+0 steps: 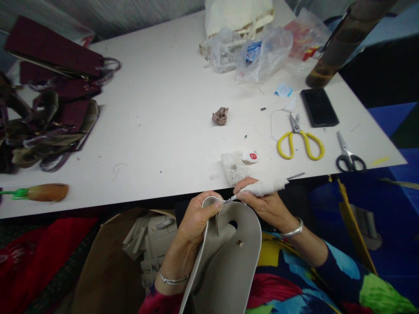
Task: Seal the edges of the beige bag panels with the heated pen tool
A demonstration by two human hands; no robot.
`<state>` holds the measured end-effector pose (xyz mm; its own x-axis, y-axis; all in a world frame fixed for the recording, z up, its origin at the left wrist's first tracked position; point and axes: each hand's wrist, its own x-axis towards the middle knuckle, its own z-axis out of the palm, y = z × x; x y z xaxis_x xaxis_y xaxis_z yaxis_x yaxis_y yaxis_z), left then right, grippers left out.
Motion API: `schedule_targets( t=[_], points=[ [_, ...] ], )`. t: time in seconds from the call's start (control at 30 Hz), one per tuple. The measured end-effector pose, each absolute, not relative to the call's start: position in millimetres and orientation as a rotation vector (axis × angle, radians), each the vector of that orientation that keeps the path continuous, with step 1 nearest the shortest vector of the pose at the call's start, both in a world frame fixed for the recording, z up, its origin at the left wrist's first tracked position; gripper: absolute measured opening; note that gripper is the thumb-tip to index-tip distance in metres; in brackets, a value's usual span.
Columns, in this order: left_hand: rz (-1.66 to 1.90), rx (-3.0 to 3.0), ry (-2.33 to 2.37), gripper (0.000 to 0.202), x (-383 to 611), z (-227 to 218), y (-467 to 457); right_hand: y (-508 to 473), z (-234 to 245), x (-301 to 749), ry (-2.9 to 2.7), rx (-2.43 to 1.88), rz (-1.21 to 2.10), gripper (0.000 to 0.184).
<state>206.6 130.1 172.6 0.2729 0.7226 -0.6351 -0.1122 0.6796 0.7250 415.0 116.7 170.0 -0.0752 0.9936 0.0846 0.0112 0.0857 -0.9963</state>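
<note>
In my left hand is the top edge of a beige leather bag piece, pinched between thumb and fingers. The piece is curved round, with an oval cut-out and a small gold-coloured fitting, and hangs down over my lap. My right hand is closed round a white-wrapped tool with a narrow tip, which meets the piece's rim beside my left thumb. A thin metal rod sticks out at the tool's other end. Just beyond my right fingers lies a crumpled whitish scrap on the table.
On the white table lie yellow-handled scissors, black-handled scissors, a phone and a brown lump. Maroon bags pile up at left, near an orange bottle. A box below holds beige pieces.
</note>
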Motion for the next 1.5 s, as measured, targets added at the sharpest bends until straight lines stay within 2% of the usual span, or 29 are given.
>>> schedule_targets(
  t=[0.17,0.4,0.57,0.67,0.83,1.0,1.17,1.5],
  points=[
    [0.692,0.77,1.206,0.036,212,184,120,122,177,406,-1.263,-1.121,1.228,0.034],
    [0.777,0.771,1.258,0.035,208,195,114,115,169,399,-1.306,-0.965,1.215,0.032],
    [0.818,0.768,1.24,0.032,202,192,112,99,166,411,-1.868,-0.925,0.853,0.021],
    [0.842,0.816,1.233,0.03,201,192,108,94,173,417,-2.0,-0.901,0.707,0.016],
    [0.882,0.932,1.261,0.029,196,198,100,89,187,411,-1.682,-0.874,0.915,0.028],
    [0.933,1.165,1.38,0.018,193,202,85,83,194,386,-1.642,-0.969,1.096,0.015],
    [1.039,1.407,1.584,0.007,195,205,67,73,196,370,-1.539,-1.01,1.196,0.011],
    [1.122,1.265,1.584,0.01,190,204,62,69,186,358,-1.54,-1.023,1.289,0.021]
  ],
)
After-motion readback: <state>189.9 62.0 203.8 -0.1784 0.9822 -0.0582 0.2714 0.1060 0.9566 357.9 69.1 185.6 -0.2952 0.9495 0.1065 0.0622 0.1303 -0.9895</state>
